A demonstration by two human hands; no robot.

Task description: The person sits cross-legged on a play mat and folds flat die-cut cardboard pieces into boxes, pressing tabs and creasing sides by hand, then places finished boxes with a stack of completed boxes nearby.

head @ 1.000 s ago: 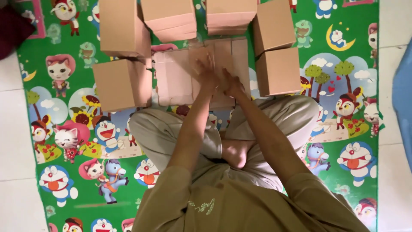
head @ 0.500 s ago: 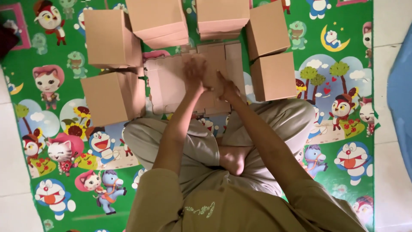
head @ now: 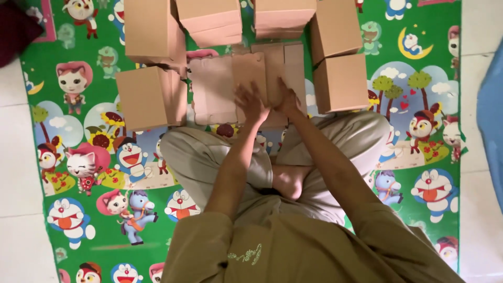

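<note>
Floor: white tile with a bright green cartoon play mat [head: 105, 209] laid over it; the person sits cross-legged on the mat, bare foot [head: 287, 181] tucked in the middle.

Flat cardboard [head: 246, 86]: unfolded box blanks lying on the mat straight ahead at 12 o'clock, just past the knees, overlapping each other a bit.

Left hand [head: 250, 101]: palm down on the flat cardboard, fingers spread wide and pressing, not wrapped around anything as far as I can see.

Right hand [head: 287, 99]: just beside the left one, also resting on the cardboard, fingers loosely extended; whether they pinch an edge I honestly can't tell.

Finished boxes [head: 149, 97]: six closed-looking cartons ringed around the blanks, from 10 o'clock round to 2 o'clock, the nearest right one [head: 341, 83] touching the blanks' edge.

Progress: looks to me like a decent chunk is done, six boxes made up, and the blanks under the hands are still flat, so there's folding left.

Edges: dark red cloth [head: 15, 29] at 10 o'clock, something blue [head: 492, 120] at 3 o'clock.
</note>
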